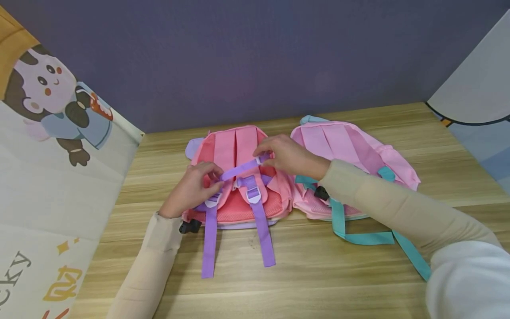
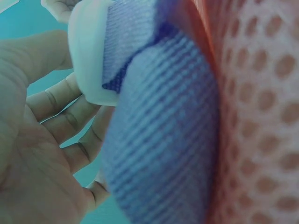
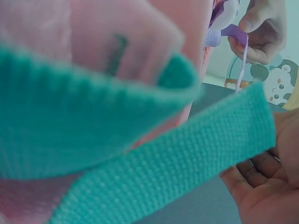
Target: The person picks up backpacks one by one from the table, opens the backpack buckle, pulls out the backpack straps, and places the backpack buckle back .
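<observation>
Just below the left hand [image 1: 197, 188], near the wrist, a black plastic buckle [image 1: 190, 226] is sitting by the coral-pink backpack [image 1: 225, 150]; the left thumb and fingers are pinching one end of a short purple webbing strap [image 1: 240, 169], and the right hand [image 1: 284, 155] is pinching its other end by a small white fitting [image 1: 258, 161], so the webbing is running fairly straight between them, apparently to keep it from twisting; the backpack itself is lying under and between both hands, straps upward, which is likely leaving its webbing within easy reach; nearer the person, two purple strap tails [image 1: 210, 248] [image 1: 264, 239] are trailing onto the wooden table [image 1: 318, 279], the one between the hands passing through a white ladder-lock buckle [image 1: 253, 195]; beneath the right wrist and beyond it, a pale-pink backpack [image 1: 360, 146] is resting against the coral one, its teal straps [image 1: 368, 238] spilling loosely below the right forearm, seemingly left aside.
</observation>
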`<state>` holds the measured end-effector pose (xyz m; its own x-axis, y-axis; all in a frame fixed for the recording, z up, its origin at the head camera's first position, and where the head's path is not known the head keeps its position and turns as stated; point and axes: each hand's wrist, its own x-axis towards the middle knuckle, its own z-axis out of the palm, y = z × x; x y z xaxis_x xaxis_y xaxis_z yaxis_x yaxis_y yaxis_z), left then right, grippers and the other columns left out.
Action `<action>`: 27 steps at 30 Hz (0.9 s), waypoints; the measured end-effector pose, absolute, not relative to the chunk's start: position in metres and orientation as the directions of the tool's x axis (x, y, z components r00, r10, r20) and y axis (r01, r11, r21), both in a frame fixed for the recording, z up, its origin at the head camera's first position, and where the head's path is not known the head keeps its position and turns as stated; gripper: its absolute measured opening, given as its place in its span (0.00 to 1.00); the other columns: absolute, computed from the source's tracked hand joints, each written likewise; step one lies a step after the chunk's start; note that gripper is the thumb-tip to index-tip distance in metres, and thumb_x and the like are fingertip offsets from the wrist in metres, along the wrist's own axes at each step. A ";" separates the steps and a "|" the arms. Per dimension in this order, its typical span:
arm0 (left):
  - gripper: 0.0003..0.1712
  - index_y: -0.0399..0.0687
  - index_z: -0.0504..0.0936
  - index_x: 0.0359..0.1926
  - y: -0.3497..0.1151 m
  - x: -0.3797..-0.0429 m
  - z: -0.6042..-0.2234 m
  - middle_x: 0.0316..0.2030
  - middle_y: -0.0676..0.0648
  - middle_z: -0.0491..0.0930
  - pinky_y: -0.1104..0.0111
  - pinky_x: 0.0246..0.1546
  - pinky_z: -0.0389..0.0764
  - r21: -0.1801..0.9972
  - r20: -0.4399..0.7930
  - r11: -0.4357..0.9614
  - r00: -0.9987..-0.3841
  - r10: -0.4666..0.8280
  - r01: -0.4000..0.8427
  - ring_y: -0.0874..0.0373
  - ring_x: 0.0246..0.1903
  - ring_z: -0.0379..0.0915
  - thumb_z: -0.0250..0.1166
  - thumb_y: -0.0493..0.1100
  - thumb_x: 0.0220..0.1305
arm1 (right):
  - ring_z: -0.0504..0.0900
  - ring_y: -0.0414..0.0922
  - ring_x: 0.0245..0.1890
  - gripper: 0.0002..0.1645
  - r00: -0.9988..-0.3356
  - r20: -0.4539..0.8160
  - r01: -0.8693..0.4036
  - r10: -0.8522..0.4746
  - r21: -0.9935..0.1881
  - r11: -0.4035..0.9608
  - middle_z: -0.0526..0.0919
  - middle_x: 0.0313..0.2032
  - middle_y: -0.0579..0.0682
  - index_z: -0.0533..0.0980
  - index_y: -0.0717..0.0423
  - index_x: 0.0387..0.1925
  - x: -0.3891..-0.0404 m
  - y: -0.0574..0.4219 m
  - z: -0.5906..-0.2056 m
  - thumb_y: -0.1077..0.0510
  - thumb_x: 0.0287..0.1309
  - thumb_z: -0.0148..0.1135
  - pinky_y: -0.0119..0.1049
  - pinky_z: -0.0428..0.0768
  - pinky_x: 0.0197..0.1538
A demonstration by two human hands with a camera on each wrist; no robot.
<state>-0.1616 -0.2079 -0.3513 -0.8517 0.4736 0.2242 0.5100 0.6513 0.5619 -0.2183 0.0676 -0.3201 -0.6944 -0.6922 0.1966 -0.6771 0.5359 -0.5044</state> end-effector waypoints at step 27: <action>0.13 0.42 0.80 0.42 -0.203 -0.162 -0.354 0.37 0.48 0.79 0.60 0.42 0.75 0.577 0.184 0.648 -0.852 0.489 0.497 0.55 0.39 0.73 0.70 0.38 0.55 | 0.79 0.47 0.41 0.17 -0.705 0.034 -0.621 -0.708 -0.511 0.594 0.82 0.39 0.52 0.82 0.61 0.42 -0.227 0.068 -0.335 0.73 0.48 0.64 0.40 0.77 0.47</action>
<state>-0.1620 -0.2027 -0.3541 -0.8524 0.4893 0.1844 0.4969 0.6483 0.5768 -0.2272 0.0677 -0.3345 -0.7049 -0.7085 0.0337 -0.6214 0.5941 -0.5108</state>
